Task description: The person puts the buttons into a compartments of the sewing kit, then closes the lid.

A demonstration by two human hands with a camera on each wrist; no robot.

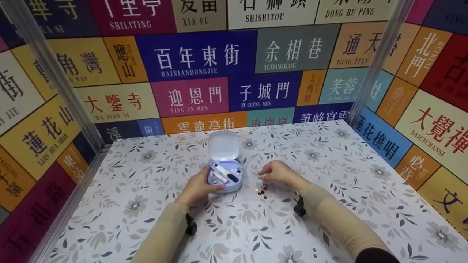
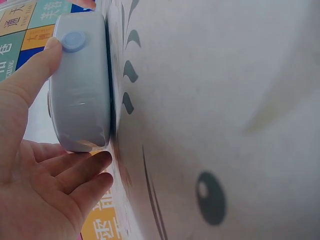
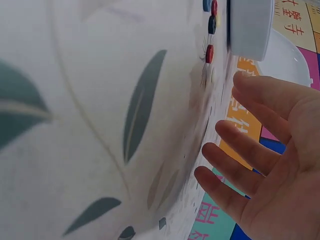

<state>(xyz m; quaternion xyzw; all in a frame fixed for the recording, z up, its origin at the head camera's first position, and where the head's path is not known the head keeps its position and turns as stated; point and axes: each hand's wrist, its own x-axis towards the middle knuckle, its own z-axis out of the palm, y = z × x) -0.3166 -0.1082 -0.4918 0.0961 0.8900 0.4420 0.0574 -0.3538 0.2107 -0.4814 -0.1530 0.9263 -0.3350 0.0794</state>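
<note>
Buttons [image 1: 262, 192] lie loosely grouped on the table [image 1: 175, 153], just right of the box [image 1: 232, 189], whose lid [image 1: 223, 146] stands open at the far side. The left hand [image 1: 196, 188] grips the box's left side and near wall between fingers and thumb; the right hand [image 1: 280, 172], just beyond the buttons, has loosely parted fingers, nothing visible in them. Best, probably, to keep the box steady and pinch single buttons by their edges.

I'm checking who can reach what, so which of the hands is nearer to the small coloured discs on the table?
Right. The right hand is just beyond the small coloured discs; the left hand is farther off, to their left, gripping the box.
</note>
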